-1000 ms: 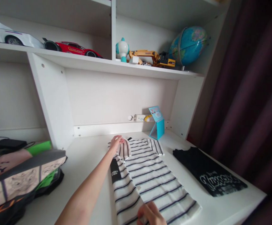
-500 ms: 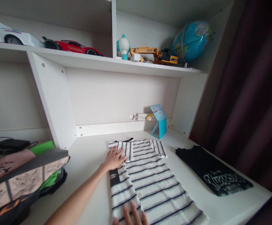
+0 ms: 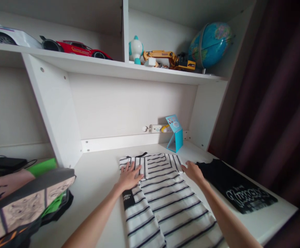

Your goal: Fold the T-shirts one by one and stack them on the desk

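Note:
A white T-shirt with dark stripes (image 3: 175,203) lies on the desk, its left side folded inward and a black patch (image 3: 128,198) showing on that side. My left hand (image 3: 129,176) rests flat with fingers spread on the folded sleeve near the collar. At the opposite sleeve is my right hand (image 3: 192,171), its fingers bent and closed at the sleeve's outer edge. The fingertips there are partly hidden. Right of that hand lies a folded black T-shirt (image 3: 232,182) with white lettering.
A heap of clothes (image 3: 28,203) lies on the desk at left. Behind the striped shirt stand a blue desk calendar (image 3: 176,137) and a power strip (image 3: 156,128). The shelf above holds a globe (image 3: 213,44), a toy excavator (image 3: 167,57) and a red toy car (image 3: 77,49). A dark curtain (image 3: 273,96) hangs at right.
My right hand has gone from the shirt's folded lower left part up to its right sleeve. My left hand stays spread on the folded sleeve. The view has shifted slightly.

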`<state>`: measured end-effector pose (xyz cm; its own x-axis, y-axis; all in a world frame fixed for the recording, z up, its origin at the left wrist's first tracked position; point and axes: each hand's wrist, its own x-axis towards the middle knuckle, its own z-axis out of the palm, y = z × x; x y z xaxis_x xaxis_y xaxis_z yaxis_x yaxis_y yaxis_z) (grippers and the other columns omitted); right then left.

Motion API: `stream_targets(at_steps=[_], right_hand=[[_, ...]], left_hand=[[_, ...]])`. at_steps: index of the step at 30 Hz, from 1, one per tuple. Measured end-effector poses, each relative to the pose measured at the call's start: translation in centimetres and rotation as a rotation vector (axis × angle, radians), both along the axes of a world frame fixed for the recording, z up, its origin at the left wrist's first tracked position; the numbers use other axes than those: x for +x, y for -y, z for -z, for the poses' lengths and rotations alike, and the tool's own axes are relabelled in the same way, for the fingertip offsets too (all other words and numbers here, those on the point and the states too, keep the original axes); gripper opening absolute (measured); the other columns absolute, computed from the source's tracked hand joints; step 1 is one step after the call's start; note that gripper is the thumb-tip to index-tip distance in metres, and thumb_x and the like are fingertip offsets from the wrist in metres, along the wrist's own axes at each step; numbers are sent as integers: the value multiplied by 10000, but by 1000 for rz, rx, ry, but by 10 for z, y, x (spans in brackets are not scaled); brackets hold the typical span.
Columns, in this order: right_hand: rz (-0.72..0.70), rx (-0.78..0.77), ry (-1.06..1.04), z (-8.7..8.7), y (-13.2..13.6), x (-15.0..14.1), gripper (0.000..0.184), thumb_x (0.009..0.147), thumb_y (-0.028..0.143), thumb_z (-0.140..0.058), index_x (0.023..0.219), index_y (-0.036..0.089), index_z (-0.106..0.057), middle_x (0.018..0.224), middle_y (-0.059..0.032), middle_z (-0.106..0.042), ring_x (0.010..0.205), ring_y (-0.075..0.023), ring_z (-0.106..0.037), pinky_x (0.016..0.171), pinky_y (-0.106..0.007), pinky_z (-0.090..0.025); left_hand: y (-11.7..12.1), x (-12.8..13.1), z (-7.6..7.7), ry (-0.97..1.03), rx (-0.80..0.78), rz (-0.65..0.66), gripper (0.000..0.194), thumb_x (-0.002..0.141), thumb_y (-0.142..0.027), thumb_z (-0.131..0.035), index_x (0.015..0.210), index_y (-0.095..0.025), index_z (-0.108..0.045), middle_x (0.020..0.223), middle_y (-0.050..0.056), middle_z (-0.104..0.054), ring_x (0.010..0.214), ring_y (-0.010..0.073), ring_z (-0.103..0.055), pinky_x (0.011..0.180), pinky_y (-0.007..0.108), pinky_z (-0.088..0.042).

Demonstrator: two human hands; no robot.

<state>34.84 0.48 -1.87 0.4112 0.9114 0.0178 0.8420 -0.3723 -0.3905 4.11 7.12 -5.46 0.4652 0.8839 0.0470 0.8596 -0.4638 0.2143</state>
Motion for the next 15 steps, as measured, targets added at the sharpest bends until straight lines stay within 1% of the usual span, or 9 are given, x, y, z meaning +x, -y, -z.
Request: stream_targets(at_steps=[2,4,6,8,11,13,15], right_hand=[[73,-77,-16,7,-20,10,315,863,344,-487,1096,134,-517,1106,-86,-544,971,-197,-542,825,-406,-443],[117,-150,-44,14,-33,13,315,850,339,-517,1104,152,-511,1104,-63,-537,936,-178,-550,791,-389,-467],[150,-213,-77,18,-40,13,298,855,324,-513,1098,153,-514,1087,-62,-544,910,-170,-558,765,-368,-480],[166,-259,-111,18,-43,13,286,858,322,-508,1089,155,-517,1067,-57,-552,883,-160,-565,743,-352,-488],[146,-259,-133,6,-43,11,281,859,324,-507,1082,153,-521,1048,-52,-559,857,-153,-571,720,-338,-495],[88,-193,-109,-8,-43,3,279,859,329,-505,1073,152,-526,1041,-50,-562,850,-151,-571,717,-335,-494],[-7,-79,-53,-26,-43,-17,276,858,342,-502,1056,152,-534,1038,-46,-562,862,-155,-566,734,-345,-485]], left_hand=[[-1,0,0,6,-3,2,644,789,-682,-203,1345,-365,-270,1461,45,-135,1323,323,-41,1015,551,-59],[-1,-1,0,13,-6,5,648,786,-686,-198,1347,-367,-264,1461,44,-139,1323,324,-39,1012,557,-58],[0,-1,1,22,-9,9,658,782,-691,-195,1347,-362,-265,1461,47,-136,1323,325,-34,1011,561,-53],[0,-1,1,36,-11,12,664,779,-693,-195,1346,-356,-273,1461,49,-133,1323,324,-31,1012,560,-46],[0,-2,4,77,-17,14,661,776,-691,-220,1338,-354,-297,1459,44,-136,1324,320,-27,1016,554,-27],[-2,-2,5,145,-36,13,637,775,-678,-263,1324,-361,-327,1454,25,-159,1326,313,-27,1019,548,-4],[-7,-3,4,294,-97,-24,590,779,-637,-322,1300,-363,-372,1434,0,-232,1329,292,-46,1032,521,11]])
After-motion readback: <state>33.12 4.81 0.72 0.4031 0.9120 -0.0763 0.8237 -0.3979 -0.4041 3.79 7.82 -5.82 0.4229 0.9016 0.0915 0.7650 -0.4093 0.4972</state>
